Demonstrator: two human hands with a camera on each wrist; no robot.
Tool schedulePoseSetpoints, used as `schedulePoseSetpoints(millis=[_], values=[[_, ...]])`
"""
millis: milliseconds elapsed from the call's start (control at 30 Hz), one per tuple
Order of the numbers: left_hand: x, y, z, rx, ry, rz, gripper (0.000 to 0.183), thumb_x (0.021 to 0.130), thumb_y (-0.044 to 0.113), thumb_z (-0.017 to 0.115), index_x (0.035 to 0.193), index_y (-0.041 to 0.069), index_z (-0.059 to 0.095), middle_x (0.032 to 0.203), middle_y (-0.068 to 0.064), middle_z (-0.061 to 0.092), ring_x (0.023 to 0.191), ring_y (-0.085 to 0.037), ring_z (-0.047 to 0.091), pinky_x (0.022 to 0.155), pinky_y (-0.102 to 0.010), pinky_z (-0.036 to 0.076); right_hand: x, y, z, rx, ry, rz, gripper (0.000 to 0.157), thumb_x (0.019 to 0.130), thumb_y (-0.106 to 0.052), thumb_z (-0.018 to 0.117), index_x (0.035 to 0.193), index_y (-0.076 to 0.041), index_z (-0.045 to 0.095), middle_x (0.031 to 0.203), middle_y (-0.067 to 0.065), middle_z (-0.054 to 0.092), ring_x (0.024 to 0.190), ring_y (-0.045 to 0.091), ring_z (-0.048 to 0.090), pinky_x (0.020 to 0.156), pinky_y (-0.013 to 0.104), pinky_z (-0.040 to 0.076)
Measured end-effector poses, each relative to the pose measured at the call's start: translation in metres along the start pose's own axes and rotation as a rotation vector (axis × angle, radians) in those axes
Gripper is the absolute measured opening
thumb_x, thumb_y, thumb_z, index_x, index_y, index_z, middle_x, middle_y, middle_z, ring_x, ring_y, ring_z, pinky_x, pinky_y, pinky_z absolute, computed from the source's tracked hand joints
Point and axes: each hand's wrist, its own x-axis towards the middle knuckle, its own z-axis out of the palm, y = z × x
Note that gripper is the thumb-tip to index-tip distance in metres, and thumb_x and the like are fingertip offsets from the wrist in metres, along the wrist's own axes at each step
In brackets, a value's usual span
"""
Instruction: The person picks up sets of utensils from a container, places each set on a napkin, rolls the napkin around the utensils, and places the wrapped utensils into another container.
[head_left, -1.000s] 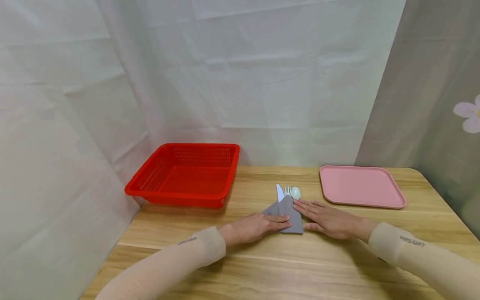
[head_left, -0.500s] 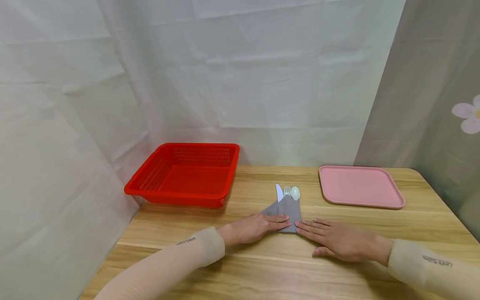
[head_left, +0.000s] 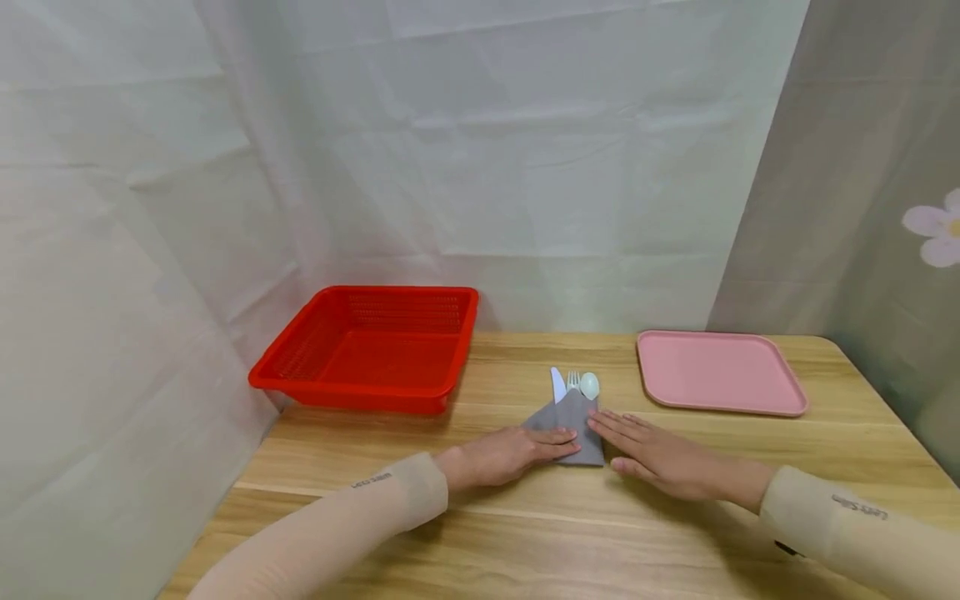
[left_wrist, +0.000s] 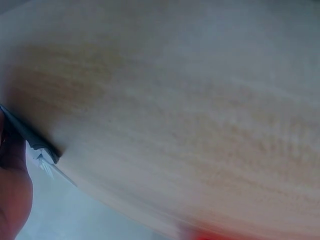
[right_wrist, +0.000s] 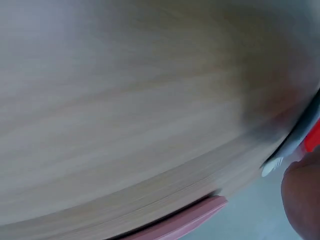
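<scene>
Head view, left hand (head_left: 501,455) with straight fingers resting on folded gray napkin (head_left: 576,413) on table (head_left: 525,542), right hand (head_left: 667,460) fingers straight at its right edge, knife (head_left: 558,386), fork (head_left: 573,381), spoon (head_left: 590,386) protruding, left wrist view, napkin at left, right wrist view, pink tray (right_wrist: 182,221) below

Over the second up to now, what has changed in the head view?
The right hand drew back along the right side of the gray cloth, then moved forward again toward the spoon. No grip was taken or released. The left hand stayed resting on the cloth; the knife, fork, red basket and pink tray stayed put.
</scene>
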Motion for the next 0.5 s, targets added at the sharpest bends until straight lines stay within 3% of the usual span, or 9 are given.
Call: schedulePoseSetpoints(millis=[100, 200, 267, 367, 500], values=[[-0.001, -0.001, -0.001, 0.005, 0.004, 0.014, 0.053, 0.111, 0.009, 0.045, 0.163, 0.017, 0.037, 0.168, 0.002, 0.034, 0.153, -0.01, 0.03, 0.119, -0.03, 0.036, 0.02, 0.005, 0.0, 0.059, 0.025, 0.045, 0.06, 0.113, -0.029, 0.045, 0.165, -0.004, 0.025, 0.171, 0.014, 0.023, 0.155, 0.04, 0.023, 0.129, 0.037, 0.008], [-0.001, 0.0, -0.002, -0.004, -0.004, 0.02, 0.053, 0.112, 0.009, 0.044, 0.163, 0.017, 0.035, 0.168, 0.002, 0.032, 0.154, -0.01, 0.028, 0.119, -0.03, 0.035, 0.034, 0.009, 0.001, 0.076, 0.009, 0.061, 0.061, 0.114, -0.029, 0.044, 0.164, -0.002, 0.024, 0.172, 0.016, 0.021, 0.156, 0.04, 0.021, 0.125, 0.057, 0.017], [-0.001, 0.001, -0.002, -0.005, -0.007, 0.02, 0.053, 0.112, 0.01, 0.043, 0.164, 0.017, 0.033, 0.169, 0.001, 0.031, 0.154, -0.009, 0.028, 0.119, -0.029, 0.034, 0.039, 0.013, 0.004, 0.088, -0.009, 0.062, 0.061, 0.114, -0.029, 0.043, 0.165, -0.001, 0.023, 0.172, 0.017, 0.02, 0.157, 0.039, 0.019, 0.122, 0.063, 0.019], [-0.001, 0.001, -0.002, -0.011, -0.012, 0.01, 0.054, 0.113, 0.011, 0.042, 0.165, 0.017, 0.031, 0.169, 0.001, 0.03, 0.154, -0.009, 0.028, 0.12, -0.031, 0.035, 0.043, 0.017, 0.009, 0.111, -0.024, 0.045, 0.062, 0.114, -0.029, 0.043, 0.165, -0.001, 0.022, 0.172, 0.018, 0.017, 0.157, 0.041, 0.017, 0.123, 0.063, 0.017], [-0.002, 0.001, -0.002, -0.018, -0.01, -0.009, 0.053, 0.113, 0.013, 0.041, 0.165, 0.017, 0.03, 0.169, 0.002, 0.03, 0.154, -0.011, 0.029, 0.119, -0.035, 0.036, 0.044, 0.021, 0.016, 0.117, 0.008, -0.014, 0.061, 0.113, -0.028, 0.045, 0.165, -0.002, 0.024, 0.171, 0.021, 0.018, 0.157, 0.041, 0.016, 0.129, 0.04, 0.006]])
